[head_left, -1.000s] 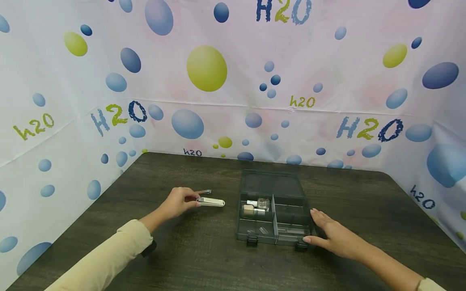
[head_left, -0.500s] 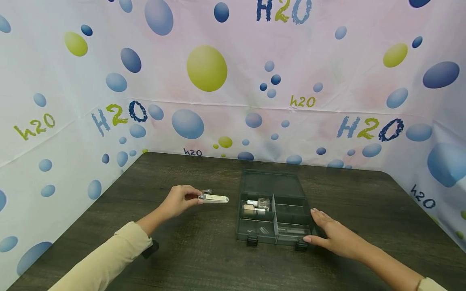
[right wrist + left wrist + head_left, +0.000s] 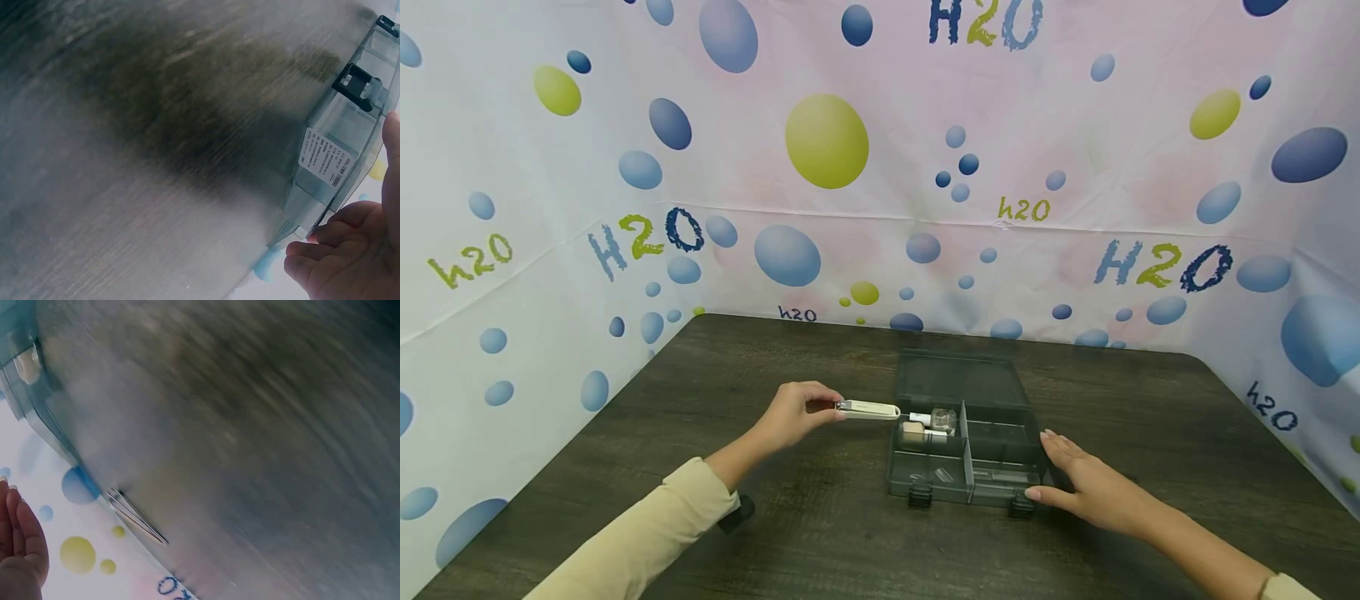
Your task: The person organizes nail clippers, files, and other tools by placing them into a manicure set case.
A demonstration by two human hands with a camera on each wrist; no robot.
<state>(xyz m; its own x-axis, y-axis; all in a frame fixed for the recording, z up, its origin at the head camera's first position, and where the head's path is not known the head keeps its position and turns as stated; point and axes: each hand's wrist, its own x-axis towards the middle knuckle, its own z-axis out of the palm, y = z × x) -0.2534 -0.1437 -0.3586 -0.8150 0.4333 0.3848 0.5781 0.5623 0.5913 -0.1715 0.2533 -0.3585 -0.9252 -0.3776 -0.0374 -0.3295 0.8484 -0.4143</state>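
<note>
My left hand [image 3: 801, 412] pinches one end of a cream nail clipper [image 3: 870, 409] between thumb and fingers. Its free end points right and overlaps the left edge of a clear grey plastic organizer box [image 3: 940, 493]. Two small nail polish bottles, one clear [image 3: 943, 421] and one beige [image 3: 913, 432], lie in the back left compartment. With fingers extended, my right hand [image 3: 1097, 487] rests against the box's right side, thumb at the front corner. A slim silver metal tool [image 3: 136, 515] lies on the table in the left wrist view; in the head view my left hand hides it.
The box lid [image 3: 958, 379] is folded back onto the dark wood table [image 3: 760, 350]. Two black latches, one on the left [image 3: 920, 496] and one on the right [image 3: 1021, 505], line its front. Small clear pieces [image 3: 943, 475] lie in the front compartments. A printed curtain [image 3: 880, 167] surrounds the table.
My left hand has lifted the cream nail clipper slightly and carried it right, to the box's left edge. The silver tool behind it is now hidden in the head view. My right hand stays put.
</note>
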